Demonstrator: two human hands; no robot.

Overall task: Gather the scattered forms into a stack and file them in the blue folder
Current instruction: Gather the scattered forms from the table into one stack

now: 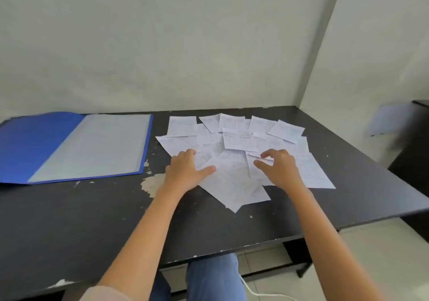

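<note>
Several white printed forms lie scattered and overlapping on the right half of a black table. The blue folder lies spread flat at the table's far left, its clear inner sleeve facing up. My left hand rests on the near left part of the sheets, thumb spread toward the right. My right hand hovers over or touches the near right sheets with fingers and thumb loosely curved; no sheet is lifted.
Worn patches with flaked paint mark the table beside the left hand. A grey wall runs behind the table. A dark cabinet stands at the right. A white cable lies on the floor under the table.
</note>
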